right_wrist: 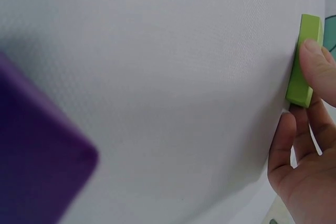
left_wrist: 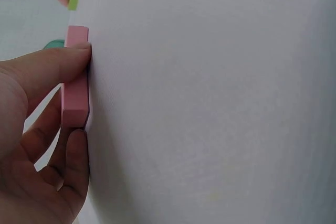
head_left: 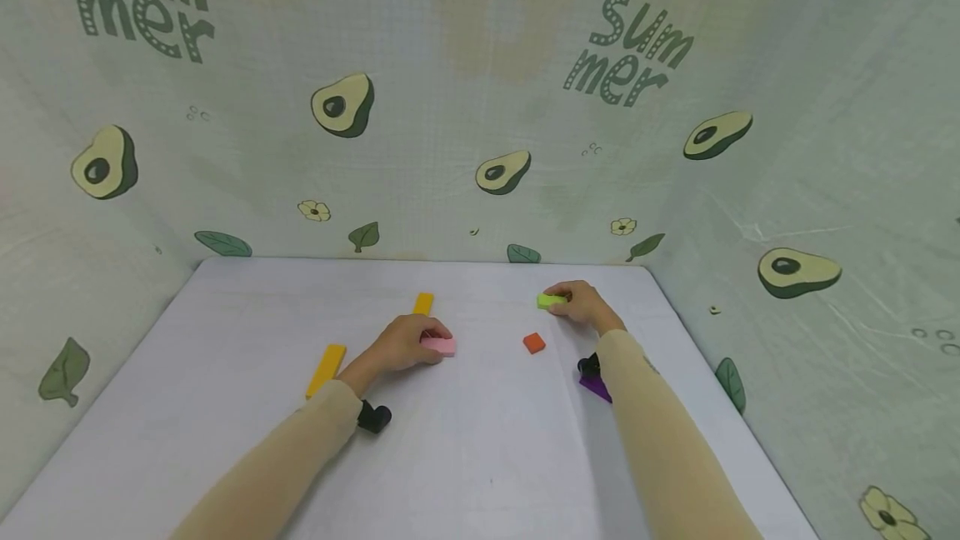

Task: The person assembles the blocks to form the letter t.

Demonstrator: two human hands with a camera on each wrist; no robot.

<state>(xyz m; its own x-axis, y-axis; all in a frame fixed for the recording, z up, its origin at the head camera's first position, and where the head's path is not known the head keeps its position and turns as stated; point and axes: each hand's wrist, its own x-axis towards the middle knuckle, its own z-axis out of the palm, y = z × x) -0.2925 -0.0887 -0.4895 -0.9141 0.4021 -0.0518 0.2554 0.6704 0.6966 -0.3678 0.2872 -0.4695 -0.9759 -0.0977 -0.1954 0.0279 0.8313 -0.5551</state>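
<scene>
My left hand point(head_left: 408, 342) pinches a pink block point(head_left: 441, 346) between thumb and fingers, down at the white tabletop. In the left wrist view the thumb lies across the pink block point(left_wrist: 76, 98), whose ends stick out past it. Farther back on the right, my right hand point(head_left: 579, 307) holds a lime-green block point(head_left: 551, 301). The right wrist view has the thumb pressed on one face of that green block point(right_wrist: 305, 61), with fingers on its other side. Between the two hands lies a small orange-red square block point(head_left: 534, 343).
One yellow block point(head_left: 326, 370) lies left of the left forearm; another yellow block point(head_left: 423, 303) sits behind the left hand. A purple block point(head_left: 596, 388) is partly covered by the right sleeve. Patterned cloth point(head_left: 450, 107) stands behind the white table point(head_left: 480, 457) and along its sides.
</scene>
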